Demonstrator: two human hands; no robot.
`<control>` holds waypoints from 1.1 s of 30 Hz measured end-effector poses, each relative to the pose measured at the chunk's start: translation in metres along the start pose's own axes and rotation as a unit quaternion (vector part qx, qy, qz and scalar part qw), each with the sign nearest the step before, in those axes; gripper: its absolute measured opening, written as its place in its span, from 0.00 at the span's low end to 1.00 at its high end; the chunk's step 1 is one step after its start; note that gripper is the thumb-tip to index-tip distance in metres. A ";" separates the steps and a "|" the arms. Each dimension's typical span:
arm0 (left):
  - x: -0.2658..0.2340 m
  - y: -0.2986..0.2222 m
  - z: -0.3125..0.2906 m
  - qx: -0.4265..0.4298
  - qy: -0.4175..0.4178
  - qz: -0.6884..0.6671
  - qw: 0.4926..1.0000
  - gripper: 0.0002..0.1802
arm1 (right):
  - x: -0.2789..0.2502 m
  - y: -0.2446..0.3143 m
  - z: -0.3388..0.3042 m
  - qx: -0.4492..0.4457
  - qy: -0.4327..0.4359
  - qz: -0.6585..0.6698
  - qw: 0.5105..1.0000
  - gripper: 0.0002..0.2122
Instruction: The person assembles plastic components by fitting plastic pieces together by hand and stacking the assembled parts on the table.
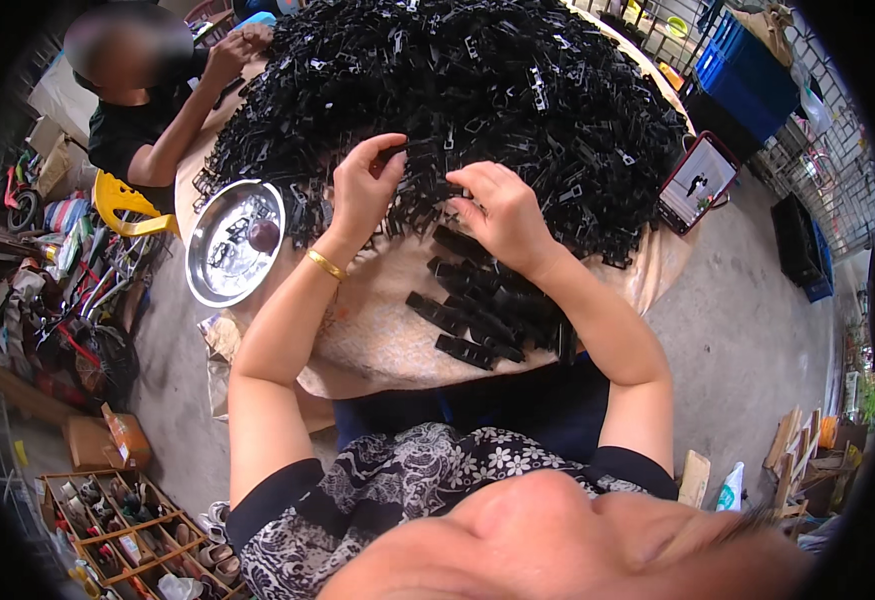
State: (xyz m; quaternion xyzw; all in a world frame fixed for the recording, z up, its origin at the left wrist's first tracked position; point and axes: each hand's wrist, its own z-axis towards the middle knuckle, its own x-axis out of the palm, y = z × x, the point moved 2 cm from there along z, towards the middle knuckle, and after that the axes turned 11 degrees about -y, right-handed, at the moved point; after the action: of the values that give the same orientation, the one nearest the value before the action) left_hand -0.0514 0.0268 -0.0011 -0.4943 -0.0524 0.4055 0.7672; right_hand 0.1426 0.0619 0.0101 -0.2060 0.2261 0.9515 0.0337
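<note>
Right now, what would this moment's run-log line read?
left hand: at heap of black pieces, grip unclear | right hand: at heap, grip unclear | metal bowl: left of heap | tablet: right of heap

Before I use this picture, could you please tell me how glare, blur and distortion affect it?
In the head view, the fisheye bends the table edge and blackens the corners; the metal dish shines brightly; the co-worker's head is blurred; the left hand and right hand look fairly clear; the black pieces merge darkly.
</note>
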 end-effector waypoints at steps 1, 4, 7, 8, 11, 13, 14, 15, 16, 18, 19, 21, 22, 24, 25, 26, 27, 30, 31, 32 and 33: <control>0.002 -0.004 -0.002 0.000 0.002 -0.001 1.000 0.14 | -0.001 -0.002 0.000 -0.003 -0.015 0.012 1.000 0.13; 0.010 -0.012 -0.012 -0.099 0.098 -0.137 0.981 0.12 | -0.003 -0.004 0.001 -0.025 -0.030 -0.023 0.999 0.13; 0.016 -0.015 -0.021 -0.137 0.121 -0.183 0.966 0.13 | -0.004 -0.004 0.003 -0.038 -0.040 -0.054 0.997 0.12; 0.016 -0.015 -0.021 -0.134 0.143 -0.196 0.961 0.14 | -0.004 -0.005 0.002 -0.024 -0.030 -0.061 0.997 0.12; 0.018 -0.013 -0.021 -0.203 0.168 -0.250 0.932 0.15 | -0.004 -0.008 0.002 -0.011 -0.015 -0.073 0.997 0.11; 0.018 -0.017 -0.025 -0.203 0.185 -0.260 0.926 0.17 | -0.005 -0.007 0.003 -0.010 -0.010 -0.078 0.997 0.11; 0.019 -0.018 -0.027 -0.202 0.201 -0.269 0.920 0.18 | -0.004 -0.005 0.005 -0.038 -0.017 -0.085 0.996 0.10; 0.019 -0.017 -0.028 -0.204 0.202 -0.270 0.919 0.18 | -0.004 -0.002 0.005 -0.066 -0.023 -0.091 0.993 0.10; 0.019 -0.015 -0.028 -0.205 0.209 -0.272 0.917 0.19 | -0.003 -0.002 0.006 -0.065 -0.021 -0.092 0.993 0.10; 0.017 -0.014 -0.028 -0.219 0.223 -0.290 0.905 0.21 | -0.001 0.000 0.006 -0.104 -0.020 -0.080 0.991 0.09; 0.017 -0.014 -0.027 -0.221 0.222 -0.290 0.904 0.21 | -0.001 -0.001 0.007 -0.103 -0.018 -0.079 0.991 0.09; 0.015 -0.015 -0.028 -0.233 0.219 -0.333 0.887 0.22 | -0.002 -0.002 0.008 -0.061 0.000 -0.025 0.998 0.10; 0.015 -0.018 -0.028 -0.217 0.220 -0.322 0.895 0.24 | -0.005 -0.003 0.010 -0.062 0.002 -0.026 0.998 0.10; 0.013 -0.027 -0.027 -0.210 0.220 -0.343 0.889 0.25 | -0.012 -0.008 0.014 0.059 -0.001 0.130 0.990 0.11; 0.011 -0.031 -0.025 -0.202 0.222 -0.361 0.883 0.25 | -0.015 -0.009 0.014 0.059 -0.002 0.130 0.990 0.11; 0.010 -0.032 -0.024 -0.192 0.229 -0.349 0.888 0.26 | -0.017 -0.013 0.014 0.150 0.047 0.185 0.970 0.11; 0.009 -0.032 -0.023 -0.190 0.230 -0.349 0.889 0.26 | -0.017 -0.017 0.014 0.239 0.094 0.238 0.937 0.12; 0.010 -0.036 -0.025 -0.233 0.233 -0.363 0.872 0.24 | -0.019 -0.020 0.013 0.226 0.098 0.240 0.939 0.13; 0.010 -0.034 -0.025 -0.231 0.234 -0.362 0.872 0.24 | -0.020 -0.020 0.013 0.235 0.112 0.236 0.936 0.13; 0.010 -0.031 -0.026 -0.229 0.243 -0.358 0.872 0.24 | -0.022 -0.019 0.013 0.282 0.137 0.238 0.919 0.12; 0.010 -0.029 -0.028 -0.227 0.252 -0.354 0.871 0.25 | -0.023 -0.020 0.013 0.282 0.135 0.237 0.920 0.12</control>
State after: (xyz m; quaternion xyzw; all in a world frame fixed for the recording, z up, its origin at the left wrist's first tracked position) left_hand -0.0152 0.0082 0.0050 -0.6889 -0.1192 -0.0548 0.7128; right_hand 0.1616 0.0863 0.0221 -0.2548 0.5299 0.7915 -0.1670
